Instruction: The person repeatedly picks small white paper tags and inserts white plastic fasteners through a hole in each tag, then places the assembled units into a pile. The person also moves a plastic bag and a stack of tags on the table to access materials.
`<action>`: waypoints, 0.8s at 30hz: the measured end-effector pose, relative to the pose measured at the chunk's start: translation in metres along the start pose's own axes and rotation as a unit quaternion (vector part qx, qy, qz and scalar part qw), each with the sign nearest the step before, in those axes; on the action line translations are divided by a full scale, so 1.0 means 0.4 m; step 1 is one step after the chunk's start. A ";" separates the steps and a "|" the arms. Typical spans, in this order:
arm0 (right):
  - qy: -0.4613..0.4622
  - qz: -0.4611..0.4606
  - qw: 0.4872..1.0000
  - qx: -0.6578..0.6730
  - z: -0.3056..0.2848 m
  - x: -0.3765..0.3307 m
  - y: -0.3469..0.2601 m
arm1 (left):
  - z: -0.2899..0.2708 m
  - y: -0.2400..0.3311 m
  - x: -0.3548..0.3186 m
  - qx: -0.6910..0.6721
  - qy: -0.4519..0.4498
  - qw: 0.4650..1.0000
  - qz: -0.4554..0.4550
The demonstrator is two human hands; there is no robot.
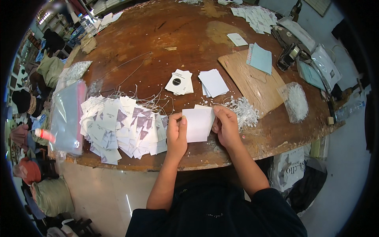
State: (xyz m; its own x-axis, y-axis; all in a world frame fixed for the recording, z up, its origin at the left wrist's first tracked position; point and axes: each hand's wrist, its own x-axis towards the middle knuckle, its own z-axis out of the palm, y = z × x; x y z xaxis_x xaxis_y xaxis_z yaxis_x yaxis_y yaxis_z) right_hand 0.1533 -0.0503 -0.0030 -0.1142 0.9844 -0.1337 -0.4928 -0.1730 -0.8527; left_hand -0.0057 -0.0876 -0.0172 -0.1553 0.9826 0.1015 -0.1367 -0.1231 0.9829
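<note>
Between my hands, above the table's near edge, is a small set of blank white cards [197, 125]. My left hand [176, 134] grips their left side, thumb on the front. At their right upper edge, my right hand [226, 125] pinches a corner, its fingers curled. A big heap of printed white hang tags [118, 128] with strings lies left of my left hand. White plastic tag loops [242, 112] are piled just beyond my right hand. Farther off sit a small stack of printed cards with a black circle [180, 83] and a stack of blank white cards [213, 83].
A stack of clear plastic bags [67, 118] lies at the left edge beside a red-and-white tube [45, 135]. On the right are a wooden board [252, 85] with a light blue notebook [259, 58], a bag of white loops [296, 102] and a tape dispenser [290, 55].
</note>
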 end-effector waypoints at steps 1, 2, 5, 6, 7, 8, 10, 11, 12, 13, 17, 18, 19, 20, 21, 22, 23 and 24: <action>0.001 -0.005 1.000 0.000 0.001 0.000 0.000 | 0.000 -0.001 0.001 -0.011 0.009 1.000 -0.002; -0.005 -0.001 1.000 -0.016 0.002 -0.001 -0.001 | 0.001 -0.003 0.002 0.007 0.009 1.000 0.013; -0.017 0.000 0.999 -0.050 0.007 -0.005 0.000 | 0.005 -0.006 0.003 0.017 0.016 0.999 0.027; -0.017 -0.001 0.998 -0.059 0.009 -0.006 0.000 | 0.006 -0.006 0.002 0.005 0.021 1.000 0.015; -0.019 -0.005 0.998 -0.065 0.011 -0.007 0.000 | 0.006 -0.005 0.002 -0.010 0.026 1.000 -0.005; -0.012 -0.002 0.998 -0.066 0.013 -0.008 -0.001 | 0.007 -0.003 0.000 -0.006 0.025 1.000 0.002; -0.003 -0.003 0.998 -0.061 0.016 -0.009 -0.002 | 0.007 0.001 -0.002 -0.010 0.024 1.000 -0.006; -0.002 -0.004 0.998 -0.065 0.017 -0.009 -0.003 | 0.008 0.004 -0.003 -0.009 0.026 1.000 -0.005; 0.001 -0.007 0.998 -0.067 0.018 -0.010 -0.005 | 0.009 0.006 -0.005 -0.013 0.028 0.999 -0.010; 0.003 -0.010 0.998 -0.069 0.018 -0.010 -0.007 | 0.009 0.007 -0.005 -0.017 0.029 0.999 -0.015; 0.010 -0.017 0.997 -0.074 0.017 -0.011 -0.011 | 0.010 0.009 -0.005 -0.003 0.015 1.000 0.003; 0.010 -0.018 0.997 -0.073 0.017 -0.012 -0.011 | 0.010 0.009 -0.005 -0.005 0.013 1.000 0.004; 0.008 -0.021 0.997 -0.069 0.016 -0.012 -0.011 | 0.010 0.009 -0.006 -0.006 0.010 1.000 0.004; 0.013 -0.023 0.997 -0.074 0.016 -0.013 -0.011 | 0.010 0.008 -0.006 -0.004 0.009 1.000 0.003; 0.016 -0.026 0.997 -0.077 0.017 -0.013 -0.011 | 0.010 0.008 -0.007 -0.002 0.009 1.000 0.002; 0.022 -0.027 0.996 -0.080 0.017 -0.013 -0.010 | 0.010 0.009 -0.007 0.000 0.008 1.000 0.000; 0.022 -0.032 0.996 -0.082 0.017 -0.013 -0.010 | 0.010 0.009 -0.008 -0.001 0.006 1.000 0.004; 0.024 -0.035 0.996 -0.084 0.017 -0.013 -0.010 | 0.010 0.009 -0.008 -0.001 0.004 1.000 0.007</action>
State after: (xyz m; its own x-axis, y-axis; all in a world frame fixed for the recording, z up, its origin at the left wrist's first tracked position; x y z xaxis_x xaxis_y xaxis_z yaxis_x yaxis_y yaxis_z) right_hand 0.1502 -0.0551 0.0046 -0.0415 0.9949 -0.0923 -0.3464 -0.1010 -0.9326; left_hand -0.0020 -0.0905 -0.0134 -0.1652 0.9796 0.1141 -0.1355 -0.1371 0.9812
